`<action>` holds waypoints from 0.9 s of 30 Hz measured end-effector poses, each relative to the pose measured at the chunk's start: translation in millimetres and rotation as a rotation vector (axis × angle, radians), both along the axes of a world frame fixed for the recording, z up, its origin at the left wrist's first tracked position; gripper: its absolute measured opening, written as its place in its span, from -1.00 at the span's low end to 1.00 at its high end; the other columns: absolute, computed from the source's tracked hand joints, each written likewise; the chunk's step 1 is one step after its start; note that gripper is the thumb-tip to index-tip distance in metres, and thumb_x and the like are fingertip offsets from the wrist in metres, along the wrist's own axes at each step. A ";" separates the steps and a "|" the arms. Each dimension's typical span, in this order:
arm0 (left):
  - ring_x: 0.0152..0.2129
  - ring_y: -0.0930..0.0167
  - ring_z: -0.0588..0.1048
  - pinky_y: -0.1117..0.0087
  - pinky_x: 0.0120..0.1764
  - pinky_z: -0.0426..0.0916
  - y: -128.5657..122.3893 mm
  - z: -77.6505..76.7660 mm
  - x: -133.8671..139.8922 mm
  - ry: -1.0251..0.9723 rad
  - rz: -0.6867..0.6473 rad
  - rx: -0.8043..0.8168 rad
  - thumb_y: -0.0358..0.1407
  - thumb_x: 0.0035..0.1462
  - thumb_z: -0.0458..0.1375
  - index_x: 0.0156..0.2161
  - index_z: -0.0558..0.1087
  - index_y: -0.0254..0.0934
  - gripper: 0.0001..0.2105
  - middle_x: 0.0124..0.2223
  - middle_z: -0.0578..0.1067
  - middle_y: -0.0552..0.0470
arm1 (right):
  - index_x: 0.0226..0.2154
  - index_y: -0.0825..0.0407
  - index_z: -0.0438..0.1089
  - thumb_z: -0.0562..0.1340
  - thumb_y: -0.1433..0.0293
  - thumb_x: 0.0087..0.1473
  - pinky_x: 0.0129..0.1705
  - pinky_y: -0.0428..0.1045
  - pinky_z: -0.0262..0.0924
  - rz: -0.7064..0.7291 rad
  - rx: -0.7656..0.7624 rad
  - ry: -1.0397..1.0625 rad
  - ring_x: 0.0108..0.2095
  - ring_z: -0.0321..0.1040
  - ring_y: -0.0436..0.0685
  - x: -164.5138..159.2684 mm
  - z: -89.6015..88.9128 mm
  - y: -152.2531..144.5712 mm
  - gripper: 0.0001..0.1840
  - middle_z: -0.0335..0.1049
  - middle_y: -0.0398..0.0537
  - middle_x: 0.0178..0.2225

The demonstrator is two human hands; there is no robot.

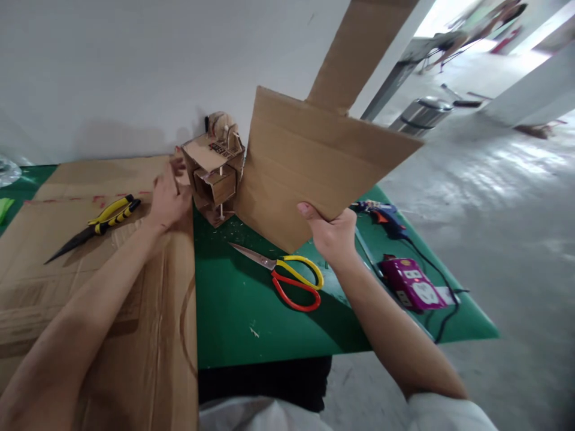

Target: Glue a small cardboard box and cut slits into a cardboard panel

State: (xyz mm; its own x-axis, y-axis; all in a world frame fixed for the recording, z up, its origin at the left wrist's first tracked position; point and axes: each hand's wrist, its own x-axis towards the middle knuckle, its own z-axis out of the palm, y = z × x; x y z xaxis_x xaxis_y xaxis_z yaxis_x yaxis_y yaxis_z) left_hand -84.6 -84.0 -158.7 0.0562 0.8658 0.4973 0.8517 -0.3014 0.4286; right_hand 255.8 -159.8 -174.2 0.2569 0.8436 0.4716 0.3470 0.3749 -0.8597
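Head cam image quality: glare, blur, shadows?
Head view, all remarks: bright glare on the floor at right; background there smeared, metal cylinder included; left hand looks slightly soft; scissors comparatively crisp; faint shadows on the wall, darker ones on the green tabletop.

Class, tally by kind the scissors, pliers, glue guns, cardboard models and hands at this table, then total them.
Scissors: 1
Pliers: 1
Glue gun: 1
Model: 1
Hands (left hand, right hand): 2
Total: 6
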 end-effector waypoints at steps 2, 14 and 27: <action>0.16 0.23 0.41 0.11 0.27 0.29 -3.4 28.8 7.3 -0.067 -0.053 0.190 -0.43 0.14 0.14 0.26 0.18 -0.22 -0.43 0.23 0.39 -0.20 | -0.32 -0.02 0.59 0.43 0.11 0.04 -0.15 0.24 0.49 0.013 -0.002 -0.013 -0.23 0.54 0.32 0.4 0.1 0.0 -0.71 0.64 0.02 -0.29; 0.40 0.07 0.19 0.04 0.41 0.01 50.2 183.7 87.7 0.407 -0.377 -0.383 -0.37 0.03 0.38 -0.04 0.64 -0.37 -0.66 0.39 0.24 -0.01 | -0.36 -0.01 0.57 0.42 0.11 0.04 -0.21 0.20 0.46 0.025 -0.010 -0.017 -0.27 0.52 0.30 0.5 2.2 -0.9 -0.72 0.61 0.01 -0.32; -0.21 0.41 0.60 0.27 0.06 0.39 64.7 175.1 98.9 0.423 -0.405 -0.641 -0.40 0.18 0.28 -0.02 0.66 -0.42 -0.73 -0.27 0.66 0.14 | -0.31 -0.01 0.59 0.42 0.15 0.07 -0.19 0.17 0.48 0.076 -0.007 -0.021 -0.22 0.55 0.31 0.8 7.6 -4.8 -0.74 0.64 0.02 -0.27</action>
State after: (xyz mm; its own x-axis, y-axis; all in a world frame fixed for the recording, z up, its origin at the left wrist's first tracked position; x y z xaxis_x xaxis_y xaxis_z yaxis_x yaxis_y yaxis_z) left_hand 14.3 -19.3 16.4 0.4906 0.8452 -0.2120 0.8572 -0.4246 0.2914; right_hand 256.6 -164.6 -166.6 0.1820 0.8637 0.4700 0.3360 0.3945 -0.8552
